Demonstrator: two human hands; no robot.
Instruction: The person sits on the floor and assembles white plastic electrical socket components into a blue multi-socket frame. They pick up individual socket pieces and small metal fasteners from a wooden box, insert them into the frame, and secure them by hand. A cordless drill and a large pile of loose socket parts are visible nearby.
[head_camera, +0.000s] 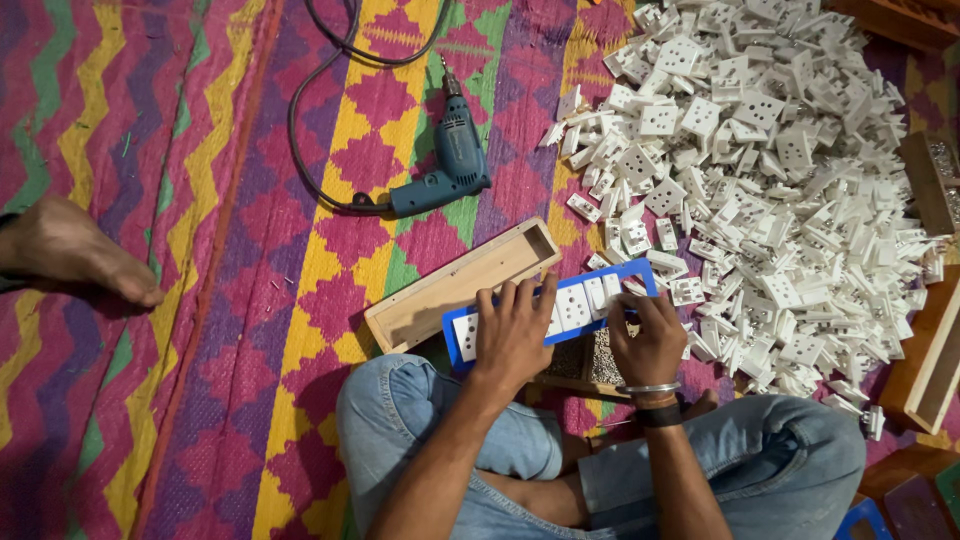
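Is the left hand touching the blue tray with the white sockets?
Touching: the head view shows the left hand pressed flat on the blue tray, fingers over the white sockets.
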